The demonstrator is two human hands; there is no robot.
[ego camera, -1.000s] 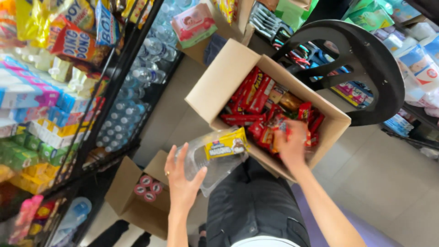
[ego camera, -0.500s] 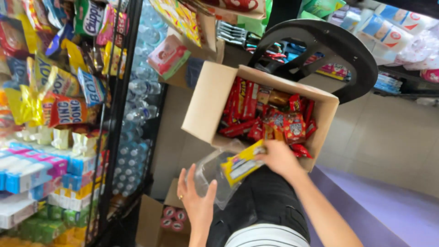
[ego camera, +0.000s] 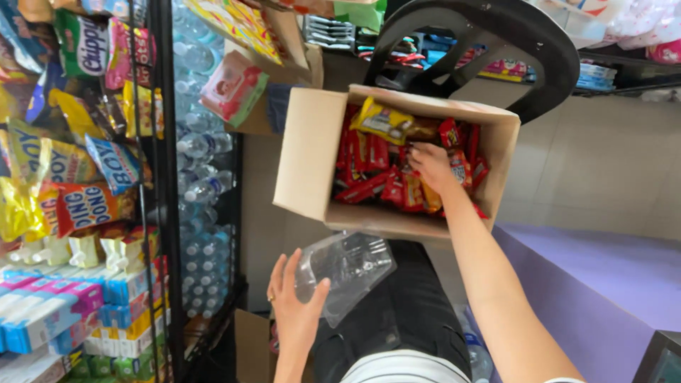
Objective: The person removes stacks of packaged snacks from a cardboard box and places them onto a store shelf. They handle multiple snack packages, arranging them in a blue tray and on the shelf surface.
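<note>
A person's right hand [ego camera: 430, 164] is reaching open-fingered among snack packets [ego camera: 383, 181] in a cardboard box [ego camera: 312, 152], while the left hand [ego camera: 296, 306] is gripping a clear plastic container [ego camera: 347, 273].

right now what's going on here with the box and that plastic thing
A person stands in a shop aisle over an open cardboard box full of red and yellow snack packets. Their right hand reaches into the box among the packets, while the left hand holds an empty clear plastic container below the box. Stocked shelves stand to one side.
</note>
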